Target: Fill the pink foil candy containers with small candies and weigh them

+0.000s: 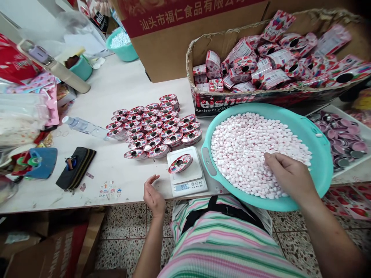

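Observation:
My right hand (290, 175) is over a turquoise basin (321, 154) full of small pale pink candies (249, 150). Its thumb and fingers are pinched together just above the candies; whatever they hold is hidden. By the table's front edge, my left hand (153, 196) rests with loosely bent fingers, holding nothing. To its right stands a white digital scale (188, 181), its display seeming to read 855. On the scale lies one oval strawberry-print container (180, 163) with a dark hole in its top. Behind it, several like containers (153, 133) stand in close rows.
A torn-edged cardboard box (199, 98) holds many strawberry-print containers. A tray (355, 164) of pink and metallic lids is at the right. Leftward are a plastic bottle (84, 126), a black pouch (75, 168), a tape dispenser (43, 164) and a tall flask (63, 73). A large carton (165, 54) stands behind.

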Demonstrator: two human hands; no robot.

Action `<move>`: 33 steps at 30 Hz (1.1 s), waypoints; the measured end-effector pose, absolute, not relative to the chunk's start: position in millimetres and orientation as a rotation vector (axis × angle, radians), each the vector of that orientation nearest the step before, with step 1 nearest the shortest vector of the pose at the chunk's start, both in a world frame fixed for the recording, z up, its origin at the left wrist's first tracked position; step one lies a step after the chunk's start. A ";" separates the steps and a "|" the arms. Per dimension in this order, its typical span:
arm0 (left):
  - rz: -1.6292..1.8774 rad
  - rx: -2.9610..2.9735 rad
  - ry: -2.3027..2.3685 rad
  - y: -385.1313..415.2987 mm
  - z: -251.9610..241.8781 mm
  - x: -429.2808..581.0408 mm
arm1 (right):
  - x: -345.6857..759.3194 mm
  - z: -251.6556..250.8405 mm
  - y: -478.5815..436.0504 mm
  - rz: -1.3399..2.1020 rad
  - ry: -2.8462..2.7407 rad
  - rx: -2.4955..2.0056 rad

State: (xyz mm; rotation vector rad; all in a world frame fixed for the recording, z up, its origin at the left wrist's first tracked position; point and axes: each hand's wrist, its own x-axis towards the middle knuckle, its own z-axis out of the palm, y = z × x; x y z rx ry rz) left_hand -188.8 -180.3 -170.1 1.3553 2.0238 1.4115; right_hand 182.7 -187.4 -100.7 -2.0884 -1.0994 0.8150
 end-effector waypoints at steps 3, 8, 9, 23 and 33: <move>1.415 1.342 2.038 -179.5 -172.2 -190.6 | 182.2 -99.5 -184.9 0.856 -0.955 -2.039; 1.379 1.347 2.040 -180.7 -181.0 -196.5 | 182.4 -91.9 -178.6 1.096 -0.606 -1.734; 1.383 1.342 2.032 -181.0 -183.4 -197.4 | 181.4 -89.4 -177.4 1.129 -0.625 -1.723; 1.362 1.553 2.011 -184.9 -191.4 -199.4 | 48.8 -40.4 -112.6 1.680 -0.208 -1.054; 1.411 1.580 1.959 -190.4 -192.9 -201.1 | -17.1 -59.4 -96.1 1.678 -0.405 -1.105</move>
